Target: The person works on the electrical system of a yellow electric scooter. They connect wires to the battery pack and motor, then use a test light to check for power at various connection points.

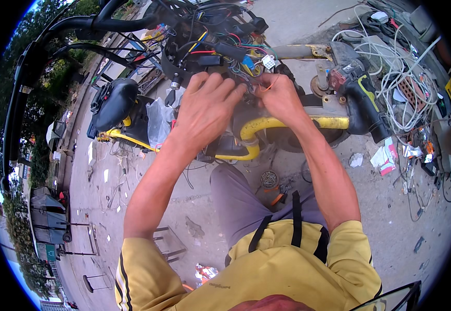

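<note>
Loose wires and connectors (225, 52) spill out of the opened front of a scooter with a yellow frame tube (308, 120). Over the lower part of this bundle, my left hand (207, 103) curls its fingers inward; the fingertips and whatever they hold are hidden. Close beside it, my right hand (280, 101) pinches a thin orange wire (273, 82) between thumb and forefinger. A white connector plug (268, 62) and a blue connector (248, 63) hang just above my hands. Left of the bundle, a lock cylinder (175, 82) dangles with a black-headed key.
Black handlebars (80, 23) reach across the upper left, above a black seat (116, 101) and a clear plastic bag (158, 124). Tangled white cable (401, 78) lies among scrap at right. A round tin of small metal parts (269, 180) sits on the ground near my legs.
</note>
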{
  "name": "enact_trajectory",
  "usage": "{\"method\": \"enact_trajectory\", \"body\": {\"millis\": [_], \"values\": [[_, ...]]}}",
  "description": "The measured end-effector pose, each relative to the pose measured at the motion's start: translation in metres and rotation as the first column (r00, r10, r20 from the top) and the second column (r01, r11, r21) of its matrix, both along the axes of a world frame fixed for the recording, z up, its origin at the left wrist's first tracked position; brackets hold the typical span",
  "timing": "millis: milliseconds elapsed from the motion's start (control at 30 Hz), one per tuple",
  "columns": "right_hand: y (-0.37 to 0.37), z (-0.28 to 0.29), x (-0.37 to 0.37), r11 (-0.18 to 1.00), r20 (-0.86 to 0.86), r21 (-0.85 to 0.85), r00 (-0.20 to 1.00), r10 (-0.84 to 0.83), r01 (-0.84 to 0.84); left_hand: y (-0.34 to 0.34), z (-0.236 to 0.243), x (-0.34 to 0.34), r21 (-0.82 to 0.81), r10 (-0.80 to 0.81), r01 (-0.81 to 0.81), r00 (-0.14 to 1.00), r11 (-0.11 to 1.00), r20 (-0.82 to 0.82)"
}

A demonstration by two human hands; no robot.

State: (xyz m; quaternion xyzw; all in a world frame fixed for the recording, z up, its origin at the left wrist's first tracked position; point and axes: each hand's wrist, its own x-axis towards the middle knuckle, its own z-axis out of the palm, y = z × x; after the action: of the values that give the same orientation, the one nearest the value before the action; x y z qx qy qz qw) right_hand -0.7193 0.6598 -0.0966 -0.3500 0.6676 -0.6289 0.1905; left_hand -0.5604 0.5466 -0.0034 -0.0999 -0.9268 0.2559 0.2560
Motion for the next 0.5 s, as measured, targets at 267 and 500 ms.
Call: {"method": "enact_trajectory", "body": {"millis": [267, 500], "values": [[0.0009, 0.0017, 0.0015, 0.999, -0.002, -0.012, 0.999, -0.041, 0.041, -0.0034, -0.0009, 0.0056, -0.013, 0.127, -0.127, 0.984, 0.992, 0.128], [0.0009, 0.0036, -0.0008, 1.000, 0.047, 0.015, 0.999, -0.017, 0.016, -0.0048, -0.0018, 0.0051, 0.009, 0.093, -0.095, 0.989, 0.995, 0.112]]}}
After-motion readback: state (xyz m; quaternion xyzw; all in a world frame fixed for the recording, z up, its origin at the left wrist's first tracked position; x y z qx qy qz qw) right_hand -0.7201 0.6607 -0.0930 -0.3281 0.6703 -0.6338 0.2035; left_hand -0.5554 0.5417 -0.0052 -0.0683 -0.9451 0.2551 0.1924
